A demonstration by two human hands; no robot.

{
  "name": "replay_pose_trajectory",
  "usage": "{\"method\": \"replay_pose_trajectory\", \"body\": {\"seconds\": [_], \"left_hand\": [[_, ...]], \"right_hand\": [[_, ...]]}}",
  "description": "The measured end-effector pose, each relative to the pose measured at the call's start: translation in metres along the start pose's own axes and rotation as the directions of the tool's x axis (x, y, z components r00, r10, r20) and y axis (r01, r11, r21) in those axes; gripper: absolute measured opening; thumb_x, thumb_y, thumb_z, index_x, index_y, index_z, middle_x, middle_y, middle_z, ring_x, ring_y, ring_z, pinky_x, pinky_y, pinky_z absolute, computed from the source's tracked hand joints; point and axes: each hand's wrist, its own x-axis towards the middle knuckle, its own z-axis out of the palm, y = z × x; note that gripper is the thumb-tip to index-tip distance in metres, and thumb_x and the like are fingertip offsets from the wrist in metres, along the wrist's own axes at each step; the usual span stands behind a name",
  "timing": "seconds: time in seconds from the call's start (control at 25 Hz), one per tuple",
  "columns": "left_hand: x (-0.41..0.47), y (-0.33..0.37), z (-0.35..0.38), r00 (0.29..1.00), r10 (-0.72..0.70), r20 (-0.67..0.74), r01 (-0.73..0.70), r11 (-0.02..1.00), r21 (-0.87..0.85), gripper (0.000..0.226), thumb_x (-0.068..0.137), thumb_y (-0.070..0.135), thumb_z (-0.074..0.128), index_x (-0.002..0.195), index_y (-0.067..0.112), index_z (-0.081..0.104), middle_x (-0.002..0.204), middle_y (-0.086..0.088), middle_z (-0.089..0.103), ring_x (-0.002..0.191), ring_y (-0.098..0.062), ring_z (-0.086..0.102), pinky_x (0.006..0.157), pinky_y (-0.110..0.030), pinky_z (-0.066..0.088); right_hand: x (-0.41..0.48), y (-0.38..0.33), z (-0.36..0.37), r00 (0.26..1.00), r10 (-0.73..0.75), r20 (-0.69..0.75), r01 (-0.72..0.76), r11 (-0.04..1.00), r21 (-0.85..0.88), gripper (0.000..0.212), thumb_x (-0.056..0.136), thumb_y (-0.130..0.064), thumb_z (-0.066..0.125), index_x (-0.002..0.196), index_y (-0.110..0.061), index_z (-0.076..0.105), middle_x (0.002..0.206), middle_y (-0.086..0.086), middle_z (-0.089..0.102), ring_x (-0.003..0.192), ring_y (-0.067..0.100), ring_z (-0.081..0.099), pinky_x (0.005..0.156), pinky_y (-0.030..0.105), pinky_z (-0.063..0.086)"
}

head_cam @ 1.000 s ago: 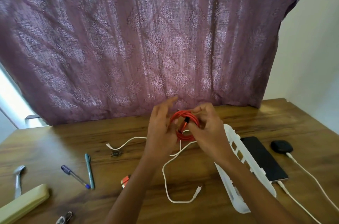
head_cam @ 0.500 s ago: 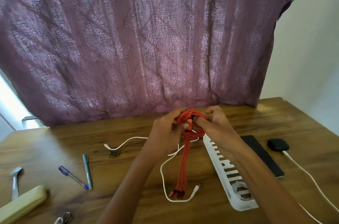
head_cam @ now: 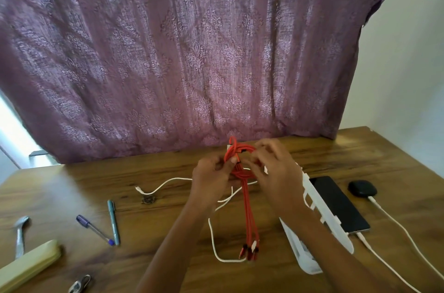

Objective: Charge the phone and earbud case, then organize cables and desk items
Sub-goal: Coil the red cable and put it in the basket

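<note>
- Left hand (head_cam: pixel 211 178) and right hand (head_cam: pixel 276 172) are pinching the red cable (head_cam: pixel 240 163) coil above the tabletop (head_cam: pixel 168 266); the right grip, seemingly loose, is risking unwinding.
- Its tails are crossing the white cable (head_cam: pixel 212 240), inviting a snag.

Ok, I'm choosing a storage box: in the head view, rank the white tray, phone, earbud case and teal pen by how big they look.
1. white tray, though partly hidden
2. phone
3. teal pen and earbud case: the pen looks longer, the case bulkier, so no clear order between them.
</note>
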Motion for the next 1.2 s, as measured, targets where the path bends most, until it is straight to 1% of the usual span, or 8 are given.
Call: {"method": "replay_pose_trajectory", "body": {"seconds": [0.2,0.4,0.56,0.68,0.8,0.92,1.08,1.2], "left_hand": [[0.000,-0.001,0.000,0.998,-0.030,-0.049,0.027,0.998,-0.059,0.013,0.089,0.012,0.059,0.093,0.004,0.068,0.084,-0.014,0.072,0.075,-0.018,0.071,0.066,-0.029,0.058],[-0.006,-0.005,0.004,0.994,0.038,-0.105,-0.033,0.998,0.051,0.011,0.087,0.010,0.060,0.091,0.008,0.070,0.077,-0.006,0.072,0.068,-0.013,0.070,0.063,-0.025,0.057],[-0.006,-0.005,0.001,0.999,0.032,0.005,-0.032,0.989,0.145,0.015,0.085,0.009,0.063,0.089,0.019,0.073,0.079,-0.004,0.074,0.075,-0.018,0.071,0.077,-0.036,0.057],[-0.006,0.001,0.002,0.992,0.129,0.014,-0.126,0.933,0.338,0.016,0.086,0.011,0.061,0.081,0.022,0.073,0.072,0.000,0.072,0.071,-0.013,0.070,0.075,-0.030,0.056],[-0.012,0.002,0.006,0.955,0.277,0.106,-0.293,0.826,0.482,0.014,0.086,0.009,0.058,0.084,0.014,0.071,0.063,0.012,0.062,0.062,0.004,0.060,0.059,-0.009,0.045],[-0.009,-0.005,0.005,0.908,0.380,0.175,-0.409,0.715,0.568,0.014,0.084,0.001,0.057,0.087,0.008,0.069,0.073,0.011,0.060,0.066,-0.001,0.056,0.060,-0.011,0.041],[-0.002,-0.009,0.000,0.886,0.392,0.249,-0.457,0.641,0.617,0.018,0.084,0.000,0.054,0.092,0.009,0.067,0.088,-0.004,0.063,0.077,-0.018,0.058,0.069,-0.027,0.048],[-0.001,-0.007,-0.002,0.889,0.378,0.260,-0.453,0.640,0.621,0.021,0.082,-0.005,0.052,0.089,0.007,0.067,0.085,-0.002,0.062,0.075,-0.019,0.060,0.069,-0.026,0.048]], "right_hand": [[-0.011,-0.006,0.009,0.946,0.241,0.219,-0.217,0.968,-0.127,0.023,0.090,-0.032,0.052,0.090,-0.021,0.072,0.114,-0.004,0.061,0.098,0.020,0.053,0.058,0.031,0.048],[0.001,0.000,0.009,0.777,0.318,0.544,-0.478,0.860,0.180,0.025,0.089,-0.031,0.056,0.082,-0.015,0.074,0.080,0.001,0.065,0.076,0.018,0.060,0.067,0.036,0.049],[-0.001,-0.002,0.009,0.790,0.382,0.479,-0.548,0.791,0.273,0.020,0.085,-0.020,0.062,0.074,-0.008,0.074,0.076,0.006,0.067,0.071,0.020,0.062,0.066,0.034,0.049],[-0.001,-0.007,0.011,0.776,0.459,0.432,-0.614,0.707,0.351,0.015,0.085,-0.013,0.062,0.080,-0.007,0.074,0.091,0.000,0.058,0.083,0.012,0.058,0.071,0.022,0.051],[0.002,-0.010,0.006,0.656,0.582,0.481,-0.754,0.470,0.460,0.019,0.086,-0.005,0.058,0.074,-0.009,0.072,0.089,-0.005,0.058,0.081,0.010,0.058,0.061,0.003,0.043],[0.001,-0.012,0.005,0.544,0.612,0.574,-0.831,0.303,0.466,0.021,0.087,-0.007,0.056,0.074,-0.009,0.072,0.083,0.005,0.068,0.079,0.016,0.063,0.056,0.006,0.044],[0.001,-0.014,0.001,0.499,0.588,0.636,-0.865,0.292,0.408,0.023,0.090,-0.014,0.054,0.077,-0.011,0.072,0.080,0.003,0.070,0.077,0.010,0.062,0.064,0.017,0.039],[0.004,-0.012,-0.001,0.482,0.556,0.677,-0.876,0.299,0.378,0.023,0.092,-0.018,0.053,0.081,-0.016,0.073,0.083,0.000,0.072,0.081,0.008,0.062,0.068,0.018,0.038]]}}
